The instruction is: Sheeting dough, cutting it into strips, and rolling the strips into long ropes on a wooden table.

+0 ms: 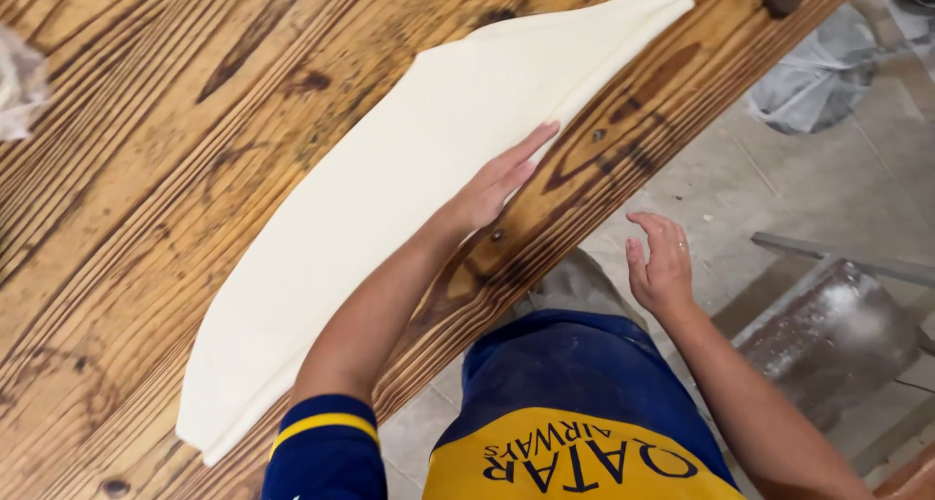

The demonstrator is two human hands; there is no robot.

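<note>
A: What is seen at the far left?

B: A crumpled pale wrapper (18, 81) is seen at the edge of the wooden table (146, 218). Next to the right, a long folded sheet of pale dough (390, 198) is laid slantwise across the boards, near the table's front edge.

A: How is it touched?

B: The left hand (497, 181) is laid flat on the sheet's near edge, fingers straight and together, nothing gripped. Farther right, the right hand (662, 266) is held open off the table, over the tiled floor (779, 188), empty.

A: How is the sheet judged to handle?

B: It is judged soft, limp and easily stretched or torn. It would best be supported from beneath with flat palms, spread wide along its length, not pinched.
</note>
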